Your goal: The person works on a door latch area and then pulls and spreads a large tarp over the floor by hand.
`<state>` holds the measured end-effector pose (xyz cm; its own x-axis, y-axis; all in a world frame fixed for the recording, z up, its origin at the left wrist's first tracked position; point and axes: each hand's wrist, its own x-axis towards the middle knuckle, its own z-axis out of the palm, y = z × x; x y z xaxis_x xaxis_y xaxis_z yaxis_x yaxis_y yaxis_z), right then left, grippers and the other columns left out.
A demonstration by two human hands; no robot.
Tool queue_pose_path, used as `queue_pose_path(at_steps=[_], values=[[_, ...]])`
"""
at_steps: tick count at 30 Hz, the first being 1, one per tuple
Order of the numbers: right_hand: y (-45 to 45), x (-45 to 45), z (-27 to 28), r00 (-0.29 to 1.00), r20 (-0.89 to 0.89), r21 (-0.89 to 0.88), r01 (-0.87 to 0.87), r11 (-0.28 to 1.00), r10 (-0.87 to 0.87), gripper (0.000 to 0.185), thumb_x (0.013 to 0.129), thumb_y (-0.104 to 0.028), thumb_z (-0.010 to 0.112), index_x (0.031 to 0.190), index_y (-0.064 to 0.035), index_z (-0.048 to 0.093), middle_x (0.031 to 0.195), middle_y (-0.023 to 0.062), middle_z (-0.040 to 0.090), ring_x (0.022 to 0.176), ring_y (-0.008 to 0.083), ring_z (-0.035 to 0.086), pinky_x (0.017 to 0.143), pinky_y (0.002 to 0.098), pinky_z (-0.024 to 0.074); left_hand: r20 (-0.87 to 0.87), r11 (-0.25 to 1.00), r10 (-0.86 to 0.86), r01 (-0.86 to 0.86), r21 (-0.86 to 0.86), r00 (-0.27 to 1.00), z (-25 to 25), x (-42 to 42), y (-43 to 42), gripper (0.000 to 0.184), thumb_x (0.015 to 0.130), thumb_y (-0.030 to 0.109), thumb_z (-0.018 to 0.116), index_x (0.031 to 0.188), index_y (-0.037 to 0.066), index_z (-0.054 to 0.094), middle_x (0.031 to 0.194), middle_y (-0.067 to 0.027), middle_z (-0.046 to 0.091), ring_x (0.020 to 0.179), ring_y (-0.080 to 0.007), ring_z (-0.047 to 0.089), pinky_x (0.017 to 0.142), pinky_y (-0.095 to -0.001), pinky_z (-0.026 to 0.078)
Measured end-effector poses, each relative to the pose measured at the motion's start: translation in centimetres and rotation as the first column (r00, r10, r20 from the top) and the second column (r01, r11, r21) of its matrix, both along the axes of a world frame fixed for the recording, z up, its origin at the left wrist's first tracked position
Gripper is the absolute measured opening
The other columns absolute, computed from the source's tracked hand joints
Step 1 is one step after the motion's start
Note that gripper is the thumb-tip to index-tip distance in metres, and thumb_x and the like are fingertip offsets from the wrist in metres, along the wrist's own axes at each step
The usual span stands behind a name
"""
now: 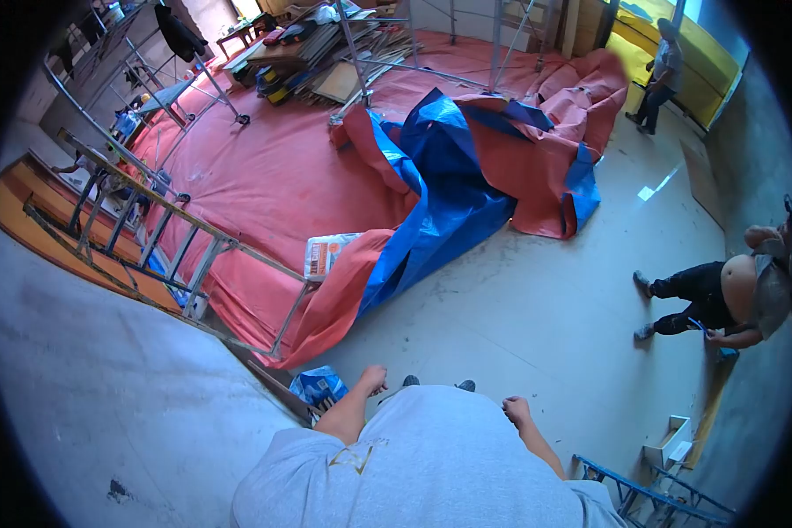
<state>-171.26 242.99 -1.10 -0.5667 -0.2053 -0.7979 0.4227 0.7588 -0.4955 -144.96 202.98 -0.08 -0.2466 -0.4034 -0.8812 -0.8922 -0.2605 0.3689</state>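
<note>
My left hand (374, 380) hangs beside my body with its fingers curled in, and nothing shows in it. It is nearest to a blue and white plastic bag (319, 387) by the wall, but apart from it. On the other side, my right hand (517, 410) is loosely closed over the bare floor, touching nothing that I can see. Ahead of me a large tarp (264, 189), red on one face and blue on the other, covers much of the floor, its near edge bunched in folds. A printed white bag (327, 255) lies on it.
A metal ladder (204, 268) leans at left; a blue ladder (629, 488) is at lower right. Scaffolding (361, 66) and stacked boards (312, 57) stand farther back. One person (722, 295) stands at right holding something thin and blue; another (664, 75) is at far right.
</note>
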Motion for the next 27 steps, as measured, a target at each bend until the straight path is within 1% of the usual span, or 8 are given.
queue_pose_path(at_steps=[3, 6, 7, 10, 22, 24, 26, 27], values=[[-0.1, 0.3, -1.1, 0.999, 0.029, -0.005, 0.035, 0.999, -0.034, 0.022, 0.084, -0.016, 0.061, 0.098, 0.0002, 0.068, 0.077, 0.0081, 0.067, 0.062, 0.0176, 0.061, 0.050, 0.0317, 0.0492, -0.133, 0.961, -0.258, 0.240, -0.139, 0.957, -2.9, 2.0, -0.3, 0.040, 0.095, 0.033, 0.044, 0.074, 0.004, 0.061, 0.054, -0.0132, 0.055, 0.039, -0.0215, 0.050, 0.036, -0.0387, 0.038], [1.1, -0.3, -1.0, 0.999, 0.021, 0.084, -0.049, 0.995, 0.047, 0.024, 0.085, -0.018, 0.059, 0.099, -0.0013, 0.067, 0.079, 0.0091, 0.068, 0.063, 0.0179, 0.063, 0.050, 0.0325, 0.0521, -0.067, 0.880, -0.444, 0.421, -0.221, 0.893, 0.1, -0.2, -0.1, 0.023, 0.093, 0.024, 0.055, 0.086, 0.004, 0.065, 0.056, -0.0089, 0.056, 0.041, -0.0189, 0.052, 0.036, -0.0357, 0.040], [0.9, -0.1, -1.5, 0.995, 0.036, 0.114, -0.093, 0.989, 0.089, 0.024, 0.084, -0.018, 0.059, 0.100, -0.0016, 0.067, 0.081, 0.0094, 0.068, 0.064, 0.0180, 0.064, 0.052, 0.0330, 0.0536, -0.239, 0.999, -0.018, 0.006, -0.050, 0.971, -4.6, 1.7, -0.4, 0.019, 0.090, 0.017, 0.057, 0.099, 0.006, 0.068, 0.059, -0.0076, 0.057, 0.042, -0.0173, 0.051, 0.037, -0.0328, 0.040], [1.5, -0.3, -2.2, 0.992, 0.062, 0.131, -0.120, 0.984, 0.113, 0.027, 0.084, -0.019, 0.059, 0.103, -0.0018, 0.067, 0.082, 0.0103, 0.069, 0.066, 0.0189, 0.066, 0.054, 0.0350, 0.0561, -0.252, 0.895, -0.425, 0.360, -0.265, 0.870, -1.9, 2.2, 0.0, 0.026, 0.089, 0.015, 0.057, 0.110, 0.005, 0.067, 0.062, -0.0075, 0.058, 0.044, -0.0157, 0.051, 0.037, -0.0312, 0.040], [1.9, 1.0, -1.4, 0.998, 0.025, 0.099, -0.051, 0.994, 0.049, 0.022, 0.081, -0.018, 0.059, 0.094, -0.0045, 0.070, 0.074, 0.0078, 0.068, 0.060, 0.0179, 0.065, 0.050, 0.0333, 0.0532, -0.339, 0.776, -0.627, 0.528, -0.344, 0.701, -3.0, 1.9, -1.1, 0.031, 0.088, 0.011, 0.052, 0.117, 0.003, 0.062, 0.058, -0.0075, 0.054, 0.042, -0.0172, 0.050, 0.034, -0.0316, 0.036], [2.1, 1.5, -1.8, 0.998, 0.021, 0.101, -0.058, 0.993, 0.056, 0.021, 0.080, -0.018, 0.059, 0.091, -0.0050, 0.071, 0.073, 0.0075, 0.068, 0.058, 0.0175, 0.064, 0.051, 0.0332, 0.0529, -0.303, 0.928, -0.362, 0.310, -0.208, 0.881, -0.5, -0.3, -0.3, 0.023, 0.090, 0.014, 0.051, 0.108, 0.003, 0.062, 0.056, -0.0064, 0.051, 0.039, -0.0169, 0.047, 0.033, -0.0319, 0.034], [3.1, 0.9, -3.5, 0.997, 0.024, 0.113, -0.074, 0.991, 0.072, 0.019, 0.079, -0.018, 0.060, 0.089, -0.0056, 0.071, 0.072, 0.0073, 0.068, 0.057, 0.0172, 0.063, 0.051, 0.0331, 0.0525, -0.323, 0.970, 0.242, -0.218, 0.111, 0.915, 0.0, -2.3, 0.4, 0.019, 0.093, 0.018, 0.049, 0.097, 0.004, 0.061, 0.055, -0.0054, 0.048, 0.037, -0.0167, 0.043, 0.033, -0.0321, 0.033], [3.9, 0.3, -5.9, 0.991, -0.041, 0.127, -0.121, 0.984, 0.127, 0.020, 0.079, -0.019, 0.059, 0.087, -0.0062, 0.071, 0.073, 0.0077, 0.068, 0.058, 0.0178, 0.064, 0.053, 0.0340, 0.0530, -0.353, 0.966, 0.225, -0.161, 0.202, 0.908, 2.3, -4.2, 0.4, 0.022, 0.096, 0.026, 0.047, 0.093, 0.008, 0.057, 0.054, -0.0045, 0.046, 0.037, -0.0155, 0.040, 0.033, -0.0310, 0.032]])
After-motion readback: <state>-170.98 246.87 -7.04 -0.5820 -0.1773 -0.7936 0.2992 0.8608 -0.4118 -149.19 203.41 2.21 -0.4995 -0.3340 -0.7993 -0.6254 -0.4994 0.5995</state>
